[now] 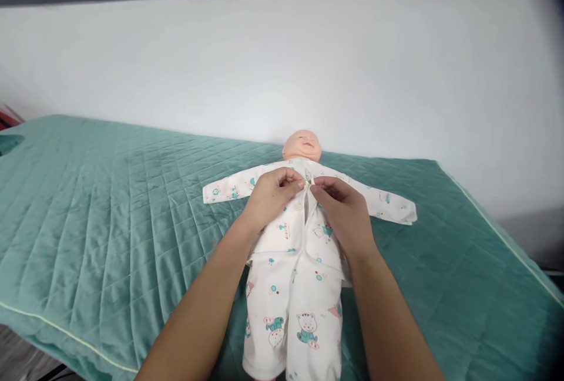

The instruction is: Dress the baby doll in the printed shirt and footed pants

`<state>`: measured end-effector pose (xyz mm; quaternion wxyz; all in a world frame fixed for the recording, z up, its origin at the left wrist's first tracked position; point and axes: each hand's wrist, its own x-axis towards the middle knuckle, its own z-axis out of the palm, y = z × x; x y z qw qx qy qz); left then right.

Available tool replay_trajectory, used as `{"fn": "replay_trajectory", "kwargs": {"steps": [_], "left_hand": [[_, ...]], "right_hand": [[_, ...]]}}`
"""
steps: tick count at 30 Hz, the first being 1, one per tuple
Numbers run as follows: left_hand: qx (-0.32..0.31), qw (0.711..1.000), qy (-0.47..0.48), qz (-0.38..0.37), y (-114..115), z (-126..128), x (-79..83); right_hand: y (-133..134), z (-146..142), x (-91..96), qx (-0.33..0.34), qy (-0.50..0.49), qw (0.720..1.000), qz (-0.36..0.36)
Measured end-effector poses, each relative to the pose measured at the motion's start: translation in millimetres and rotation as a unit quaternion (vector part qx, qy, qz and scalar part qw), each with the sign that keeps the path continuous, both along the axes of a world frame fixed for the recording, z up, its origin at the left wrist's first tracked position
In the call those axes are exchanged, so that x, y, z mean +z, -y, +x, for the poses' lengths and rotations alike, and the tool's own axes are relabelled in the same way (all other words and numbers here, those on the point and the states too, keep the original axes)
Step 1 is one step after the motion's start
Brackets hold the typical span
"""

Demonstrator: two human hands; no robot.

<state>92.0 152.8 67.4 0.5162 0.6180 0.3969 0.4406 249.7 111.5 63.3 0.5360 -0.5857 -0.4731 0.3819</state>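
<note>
Doll (302,145): lies on its back on the green quilted cover (110,211), head toward the white wall (282,64), legs toward the camera, directly beneath both hands.
Jacket (279,234): covers the torso and both outstretched arms; white, printed with small figures; front edges parted in a narrow slit just below the fingertips.
Left hand (271,196): reaches in over the chest from the left; pinches the jacket's front edge near the collar, with thumb and forefinger together on the cloth.
Right hand (346,208): mirrors this from the other side; pinches the facing edge with thumb and forefinger, just beside the left fingertips.
Trousers (308,304): extend below the jacket hem, untouched by fingers; match the jacket in white cloth and print.
Hidden: behind hands and wrists, parts of the jacket's chest and sides; inside the pinch, the exact bit of cloth or any fastening, too small to tell.
Cut off: at the lower edge, the trouser ends and both forearms; at the far left edge, a red object (7,121), not identifiable.
Hard to make out: at lower left, a dark shape (55,371) beneath the cover's edge.
</note>
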Motion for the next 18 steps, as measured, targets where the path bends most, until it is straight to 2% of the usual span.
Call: {"fn": "replay_trajectory", "kwargs": {"steps": [6,11,15,18], "left_hand": [[0.0,1.0,-0.006,0.017,0,0,-3.9],[0.007,1.0,0.003,0.02,-1,1,-6.4],[0.012,1.0,-0.005,0.013,0,1,-5.9],[0.019,0.999,-0.019,0.025,1,2,-5.4]], "right_hand": [[-4,6,-0.9,0.035,0.03,0.999,0.025],[-9,6,-1.1,0.068,0.031,0.997,0.007],[-14,11,-3.7,0.123,0.043,0.991,0.043],[-13,14,-3.8,0.128,0.078,0.988,0.045]]}}
